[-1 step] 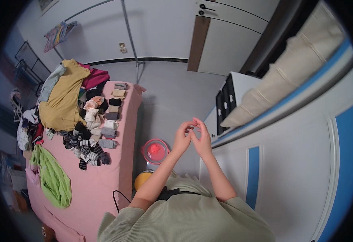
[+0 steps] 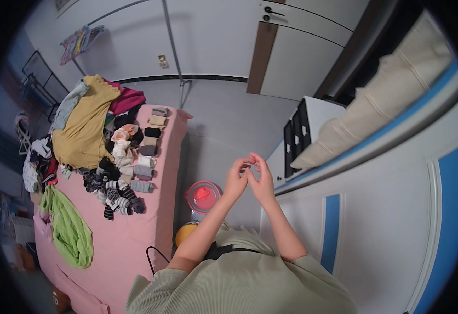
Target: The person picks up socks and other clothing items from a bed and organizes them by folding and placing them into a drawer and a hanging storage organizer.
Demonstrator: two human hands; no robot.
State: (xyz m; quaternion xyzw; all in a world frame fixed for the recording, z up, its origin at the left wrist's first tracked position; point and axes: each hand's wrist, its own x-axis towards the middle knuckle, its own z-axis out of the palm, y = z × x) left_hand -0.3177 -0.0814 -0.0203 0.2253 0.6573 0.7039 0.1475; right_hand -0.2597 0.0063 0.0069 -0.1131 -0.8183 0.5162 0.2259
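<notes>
**Pink basin (image 2: 208,204) resting on the floor near two empty, touching hands**

In the head view, looking down with the clock centred on the hands, the basin is sitting on the grey floor (image 2: 229,120) at eight o'clock, apart from both hands. A crumpled coral item (image 2: 202,193) is lying inside it. The basin is looking like thin plastic, probably light, its smooth rim perhaps slippery if wet; whether it is holding water, I cannot tell. Opposite sides of the rim are offering the likeliest hold. The coral item is appearing soft and easy to pinch.

The left hand (image 2: 236,180) and right hand (image 2: 262,180) are meeting at the fingertips, fingers loosely curving, with nothing visible between them.

A pink-covered bed (image 2: 124,240) is filling the nine o'clock side, its edge limiting access to the basin from the left. Rolled socks (image 2: 148,150) are lining that edge from nine to ten o'clock, with loose socks (image 2: 111,196) heaping beside them and a mustard garment (image 2: 82,138) lying beyond. A green cloth (image 2: 72,230) is spreading between eight and nine. At half past seven, a yellow round object (image 2: 186,234), partly hidden by the left forearm (image 2: 203,230), is crowding the basin's near side. At two o'clock, a drawer unit (image 2: 298,136) is standing beside cream fabric (image 2: 370,110).
</notes>
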